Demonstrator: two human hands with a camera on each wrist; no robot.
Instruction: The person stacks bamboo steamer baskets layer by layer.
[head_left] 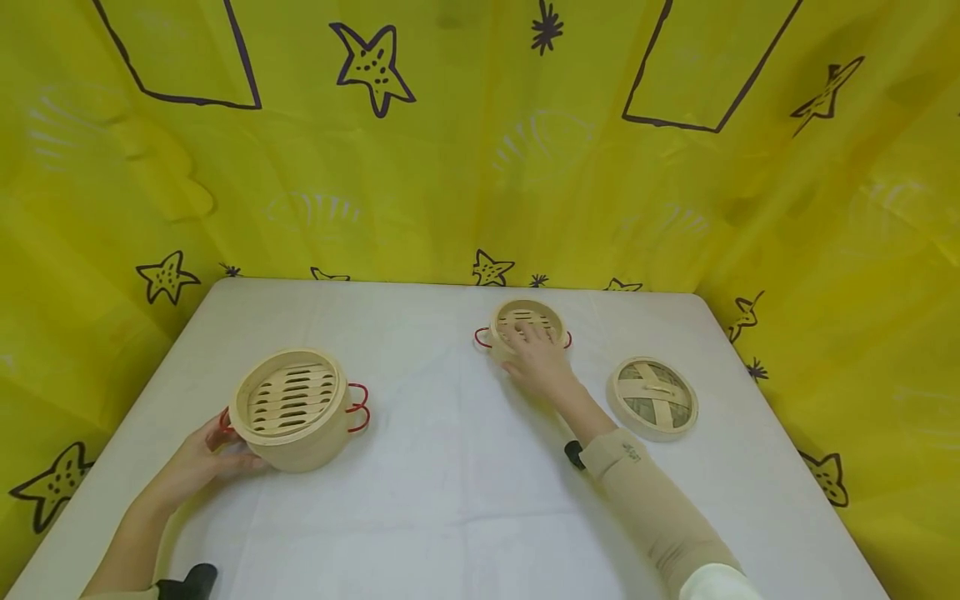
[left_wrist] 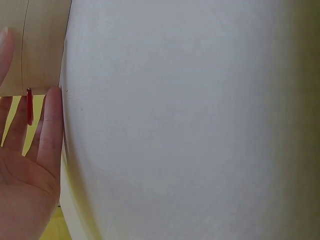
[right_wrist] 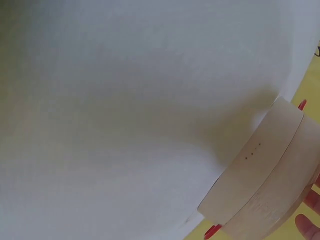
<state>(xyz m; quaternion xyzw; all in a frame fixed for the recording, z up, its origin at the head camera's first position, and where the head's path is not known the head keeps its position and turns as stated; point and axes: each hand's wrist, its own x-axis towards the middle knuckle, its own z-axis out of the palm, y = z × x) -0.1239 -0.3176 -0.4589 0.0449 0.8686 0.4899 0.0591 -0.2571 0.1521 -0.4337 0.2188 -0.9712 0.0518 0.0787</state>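
Observation:
A two-tier bamboo steamer with red wire handles stands at the left of the table, its slatted inside facing up. My left hand lies against its left side near a red handle, fingers extended and thumb along the bamboo wall. Farther back, a smaller bamboo steamer, also two-tiered with red handles, sits near the far edge. Over its top reaches my right hand, fingers spread above the slats. In the right wrist view only some fingertips show beyond the rim; their contact is unclear.
A round bamboo lid with crossed strips and a small handle lies right of the smaller steamer. White cloth covers the table. A yellow patterned curtain hangs behind the far edge and at both sides.

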